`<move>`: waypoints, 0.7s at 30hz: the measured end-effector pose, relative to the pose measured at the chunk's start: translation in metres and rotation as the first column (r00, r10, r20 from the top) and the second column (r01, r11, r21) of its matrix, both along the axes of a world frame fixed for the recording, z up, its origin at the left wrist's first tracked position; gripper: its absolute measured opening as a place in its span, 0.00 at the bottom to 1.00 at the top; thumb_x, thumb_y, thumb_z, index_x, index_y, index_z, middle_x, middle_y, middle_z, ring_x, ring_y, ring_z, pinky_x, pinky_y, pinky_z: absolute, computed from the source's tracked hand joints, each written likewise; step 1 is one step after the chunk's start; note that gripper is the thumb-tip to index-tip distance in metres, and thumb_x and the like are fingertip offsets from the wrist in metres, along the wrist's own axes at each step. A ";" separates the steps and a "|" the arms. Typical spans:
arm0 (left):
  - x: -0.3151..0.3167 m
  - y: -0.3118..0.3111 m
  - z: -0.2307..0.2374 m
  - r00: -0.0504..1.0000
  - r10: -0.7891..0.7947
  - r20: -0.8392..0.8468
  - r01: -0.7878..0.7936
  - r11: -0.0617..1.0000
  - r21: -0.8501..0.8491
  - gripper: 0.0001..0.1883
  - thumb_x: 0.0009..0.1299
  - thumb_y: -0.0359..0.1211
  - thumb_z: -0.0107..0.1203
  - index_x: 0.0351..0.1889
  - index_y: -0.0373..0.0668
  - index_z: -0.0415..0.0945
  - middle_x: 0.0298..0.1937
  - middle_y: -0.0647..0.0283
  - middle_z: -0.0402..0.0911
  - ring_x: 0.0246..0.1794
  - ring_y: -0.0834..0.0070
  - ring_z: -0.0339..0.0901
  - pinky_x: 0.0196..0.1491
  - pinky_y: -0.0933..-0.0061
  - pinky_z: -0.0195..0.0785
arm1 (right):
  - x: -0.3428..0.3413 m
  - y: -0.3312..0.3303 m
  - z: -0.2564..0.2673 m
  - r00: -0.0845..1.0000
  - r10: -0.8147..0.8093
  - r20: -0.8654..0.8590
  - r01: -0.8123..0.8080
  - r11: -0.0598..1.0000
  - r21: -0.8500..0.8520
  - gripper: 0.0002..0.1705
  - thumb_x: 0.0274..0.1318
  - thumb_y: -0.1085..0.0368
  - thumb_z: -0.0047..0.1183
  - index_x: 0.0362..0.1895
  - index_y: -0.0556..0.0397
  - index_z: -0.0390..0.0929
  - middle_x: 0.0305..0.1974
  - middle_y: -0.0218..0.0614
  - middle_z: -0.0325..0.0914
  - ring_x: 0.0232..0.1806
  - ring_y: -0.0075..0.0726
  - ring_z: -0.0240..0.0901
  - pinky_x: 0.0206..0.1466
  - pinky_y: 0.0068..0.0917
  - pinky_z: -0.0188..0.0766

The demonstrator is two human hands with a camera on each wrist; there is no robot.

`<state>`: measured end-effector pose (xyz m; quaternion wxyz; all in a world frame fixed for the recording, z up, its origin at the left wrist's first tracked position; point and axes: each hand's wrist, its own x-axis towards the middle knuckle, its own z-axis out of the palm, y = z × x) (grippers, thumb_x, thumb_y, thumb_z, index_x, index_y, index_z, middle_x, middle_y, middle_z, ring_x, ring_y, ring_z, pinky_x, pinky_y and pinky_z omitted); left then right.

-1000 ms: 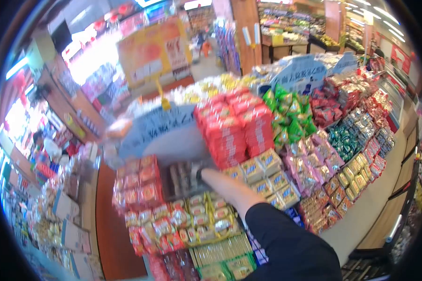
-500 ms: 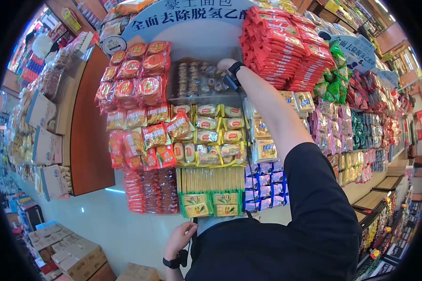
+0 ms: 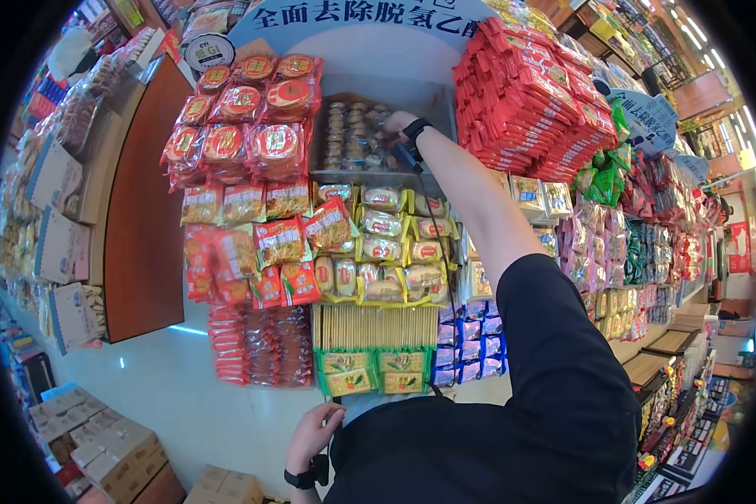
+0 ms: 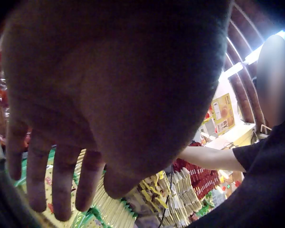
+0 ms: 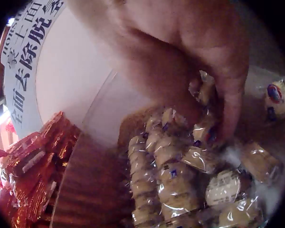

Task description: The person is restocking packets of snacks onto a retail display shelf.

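My right hand [image 3: 389,126] reaches into a clear plastic bin [image 5: 92,111] of small round wrapped cakes [image 5: 173,175]. In the right wrist view, its thumb and fingers curl down and pinch one small wrapped cake [image 5: 204,130] beside the stacked rows. More wrapped cakes lie loose around the fingertips, some tipped on their flat sides. My left hand [image 3: 315,427] hangs low near the front edge of the display, fingers relaxed and holding nothing. Green-wrapped cracker packs [image 3: 349,375] stand just above it in the head view.
Red-wrapped pastries [image 3: 239,109] are stacked left of the bin, a tall pile of red packets [image 3: 533,101] right of it. Yellow-wrapped cakes [image 3: 382,224] sit in front. A brown panel [image 3: 147,210] borders the left aisle, with cardboard boxes [image 3: 118,449] on the floor.
The head view swung downward, bringing the left hand into sight. Since half a second ago, the right hand has shifted slightly within the bin; the left hand hangs much as before.
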<state>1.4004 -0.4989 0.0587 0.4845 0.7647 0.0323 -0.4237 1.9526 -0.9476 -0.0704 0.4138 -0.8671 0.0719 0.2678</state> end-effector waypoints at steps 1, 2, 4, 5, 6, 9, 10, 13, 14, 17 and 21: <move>0.001 0.000 -0.001 1.000 0.004 -0.002 -0.004 1.000 -0.011 0.14 0.79 0.38 0.58 0.52 0.37 0.83 0.38 0.55 0.87 0.38 0.67 0.84 0.46 0.67 0.76 | -0.004 0.001 0.004 1.000 0.026 -0.006 -0.027 0.999 -0.030 0.14 0.66 0.64 0.57 0.44 0.64 0.85 0.38 0.45 0.86 0.36 0.41 0.83 0.38 0.38 0.79; 0.003 -0.001 -0.001 1.000 -0.008 -0.019 0.008 1.000 0.007 0.14 0.79 0.38 0.58 0.52 0.37 0.83 0.39 0.56 0.87 0.40 0.68 0.85 0.47 0.68 0.76 | -0.006 0.002 0.010 0.998 0.058 -0.025 -0.060 0.995 -0.082 0.16 0.66 0.62 0.57 0.45 0.64 0.85 0.39 0.45 0.86 0.37 0.41 0.84 0.38 0.38 0.79; 0.011 -0.001 0.001 0.998 -0.030 -0.053 0.033 0.999 0.043 0.13 0.80 0.37 0.58 0.53 0.36 0.82 0.42 0.57 0.89 0.45 0.70 0.86 0.51 0.69 0.76 | -0.007 0.001 0.021 0.988 0.139 -0.070 -0.151 0.964 -0.218 0.19 0.66 0.58 0.57 0.48 0.63 0.84 0.40 0.46 0.87 0.37 0.42 0.84 0.38 0.39 0.79; 0.013 -0.003 0.002 0.999 -0.023 -0.034 0.024 0.999 0.034 0.14 0.80 0.37 0.58 0.53 0.36 0.82 0.40 0.56 0.88 0.42 0.69 0.86 0.49 0.68 0.76 | -0.006 0.002 0.025 0.977 0.188 -0.100 -0.210 0.933 -0.294 0.21 0.66 0.56 0.57 0.50 0.63 0.84 0.40 0.46 0.87 0.37 0.43 0.85 0.38 0.39 0.79; 0.016 -0.004 0.003 1.000 -0.016 -0.016 0.017 1.000 0.025 0.14 0.79 0.37 0.58 0.52 0.36 0.82 0.38 0.55 0.88 0.40 0.68 0.85 0.47 0.68 0.76 | -0.005 0.003 0.029 0.962 0.236 -0.135 -0.271 0.886 -0.377 0.22 0.66 0.55 0.58 0.51 0.62 0.84 0.41 0.46 0.87 0.38 0.43 0.85 0.37 0.39 0.79; 0.019 -0.004 0.002 0.999 -0.023 0.033 0.022 1.000 0.020 0.14 0.79 0.37 0.58 0.52 0.35 0.82 0.37 0.54 0.87 0.38 0.65 0.85 0.46 0.66 0.76 | -0.006 0.011 0.043 0.959 0.235 -0.159 -0.283 0.825 -0.489 0.27 0.66 0.49 0.58 0.55 0.61 0.84 0.42 0.48 0.87 0.38 0.44 0.86 0.37 0.39 0.79; 0.019 -0.003 0.000 0.998 -0.029 0.049 0.028 0.999 0.023 0.14 0.79 0.37 0.58 0.52 0.35 0.82 0.38 0.53 0.87 0.39 0.64 0.86 0.46 0.66 0.76 | -0.010 0.012 0.042 0.987 0.144 -0.074 -0.162 0.882 -0.442 0.29 0.67 0.47 0.57 0.57 0.60 0.84 0.43 0.48 0.87 0.39 0.44 0.86 0.37 0.39 0.78; 0.017 -0.001 -0.004 0.999 -0.003 0.044 0.002 1.000 0.024 0.14 0.79 0.37 0.58 0.53 0.35 0.82 0.39 0.52 0.88 0.40 0.62 0.86 0.46 0.65 0.76 | -0.022 0.013 0.038 0.992 -0.065 0.109 0.097 0.945 -0.312 0.29 0.68 0.45 0.53 0.58 0.57 0.84 0.43 0.46 0.87 0.42 0.42 0.86 0.35 0.39 0.76; 0.015 0.000 -0.005 0.999 0.000 0.041 -0.001 1.000 0.027 0.14 0.79 0.37 0.58 0.53 0.35 0.82 0.39 0.53 0.88 0.40 0.63 0.86 0.46 0.65 0.76 | -0.023 0.014 0.039 0.989 -0.093 0.112 0.123 0.948 -0.294 0.28 0.68 0.46 0.53 0.57 0.56 0.84 0.43 0.45 0.86 0.42 0.40 0.85 0.34 0.38 0.75; 0.012 0.000 -0.005 1.000 0.007 0.030 -0.008 0.999 0.032 0.14 0.79 0.37 0.58 0.53 0.35 0.81 0.38 0.53 0.87 0.39 0.65 0.86 0.46 0.66 0.76 | 0.004 0.005 0.031 0.994 -0.073 -0.081 0.055 0.977 -0.204 0.18 0.68 0.55 0.52 0.50 0.55 0.84 0.36 0.37 0.83 0.37 0.31 0.81 0.31 0.35 0.70; 0.012 -0.003 -0.004 1.000 -0.001 -0.008 0.001 1.000 0.030 0.14 0.79 0.37 0.58 0.53 0.35 0.81 0.36 0.54 0.87 0.37 0.67 0.85 0.44 0.67 0.76 | 0.020 -0.009 -0.015 0.951 -0.216 -0.220 0.261 0.945 0.199 0.11 0.66 0.63 0.52 0.41 0.55 0.84 0.33 0.32 0.79 0.33 0.29 0.76 0.31 0.33 0.68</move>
